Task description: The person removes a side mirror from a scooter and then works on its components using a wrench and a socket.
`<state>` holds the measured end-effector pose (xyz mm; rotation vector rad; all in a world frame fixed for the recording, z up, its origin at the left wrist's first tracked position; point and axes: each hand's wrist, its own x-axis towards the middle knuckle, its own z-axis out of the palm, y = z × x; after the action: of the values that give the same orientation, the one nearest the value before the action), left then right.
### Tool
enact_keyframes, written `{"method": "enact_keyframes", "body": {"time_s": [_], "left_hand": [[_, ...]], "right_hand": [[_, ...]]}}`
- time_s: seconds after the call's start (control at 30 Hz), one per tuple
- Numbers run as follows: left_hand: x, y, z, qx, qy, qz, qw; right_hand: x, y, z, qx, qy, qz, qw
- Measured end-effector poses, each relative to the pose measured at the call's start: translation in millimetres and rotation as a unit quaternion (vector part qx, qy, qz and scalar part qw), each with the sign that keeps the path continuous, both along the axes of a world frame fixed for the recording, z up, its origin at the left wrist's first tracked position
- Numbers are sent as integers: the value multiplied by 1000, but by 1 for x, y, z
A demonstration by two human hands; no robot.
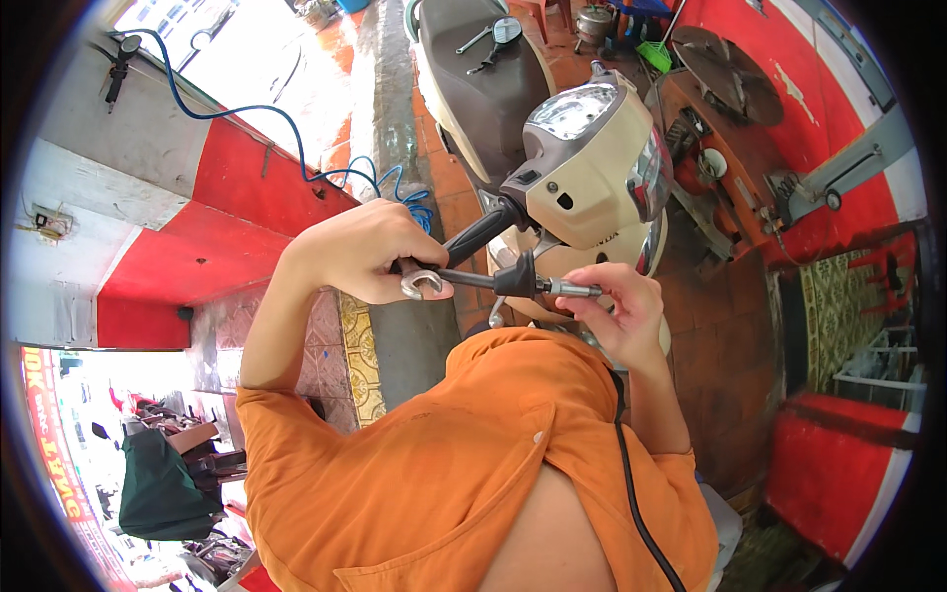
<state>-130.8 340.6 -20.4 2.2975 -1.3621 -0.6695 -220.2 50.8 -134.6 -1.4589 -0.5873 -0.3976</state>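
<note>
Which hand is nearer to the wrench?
Left: the left hand holds the wrench; the right hand is farther right, pinching the metal end of a black rod.

A motorbike repair workshop: a spanner point(474, 39) and a loose mirror point(506, 31) lie on the cream scooter's point(592, 187) seat point(483, 104); a blue hose point(419, 210) coils left of it.

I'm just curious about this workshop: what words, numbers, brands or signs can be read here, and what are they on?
I won't copy wording, but it stands here:
Tall banner, lower left: large lettering.
Cream scooter: dark lettering on its front, partly hidden.
Open-end wrench: any marking too small to read.
</note>
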Motion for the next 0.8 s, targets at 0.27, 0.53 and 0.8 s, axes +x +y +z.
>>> {"method": "enact_keyframes", "body": {"time_s": [0.27,0.53,0.8], "left_hand": [[-11,8,-8,-34,8,18,999],[-19,16,-14,-69,11,35,997],[-22,15,-15,-79,13,46,996]], "right_hand": [[1,11,18,30,91,36,995],[0,-2,6,-91,47,31,994],[2,13,10,29,74,40,996]]}}
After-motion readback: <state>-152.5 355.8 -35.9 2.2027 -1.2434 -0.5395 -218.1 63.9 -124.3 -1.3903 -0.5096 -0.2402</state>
